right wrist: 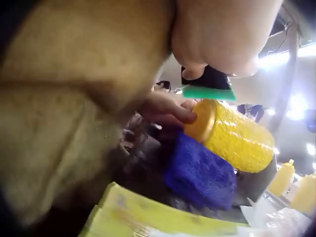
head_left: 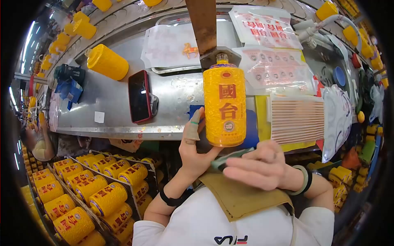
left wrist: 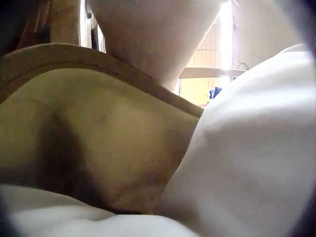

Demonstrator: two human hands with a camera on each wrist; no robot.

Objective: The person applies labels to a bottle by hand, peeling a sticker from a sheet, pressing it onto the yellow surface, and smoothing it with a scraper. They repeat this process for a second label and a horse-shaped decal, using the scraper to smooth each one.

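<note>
- Head view: bottle (head_left: 224, 108) reclines at the near edge of the tabletop (head_left: 111, 88), neck pointing away and set at a bracket (head_left: 236, 56), which probably steadies it.
- The left grip (head_left: 195, 155) holds the bottle's lower end, thumb by the base, fingers along its side; likely to hold the lettered face upward.
- The right grip (head_left: 264, 166) is narrow, holding a scraper (head_left: 233, 156); blurred. Sheets (head_left: 266, 67) lie to the right, presumably for easy reach.
- Bottle's look: yellow, bumpy all over, two big red characters, red oval above, round pale seal below, blue-patterned collar, clear top.
- Left wrist view: apron (left wrist: 113, 138) and shirt (left wrist: 256, 133) fill most of it; bottle not seen, grip cannot be told here.
- Right wrist view: bottle tilted, base at left fingers, over a blue pad (right wrist: 200, 173), perhaps a cushion; contact unclear. Scraper, dark with a green edge, appears apart from the bottle. Bottle shines along its ridges.
</note>
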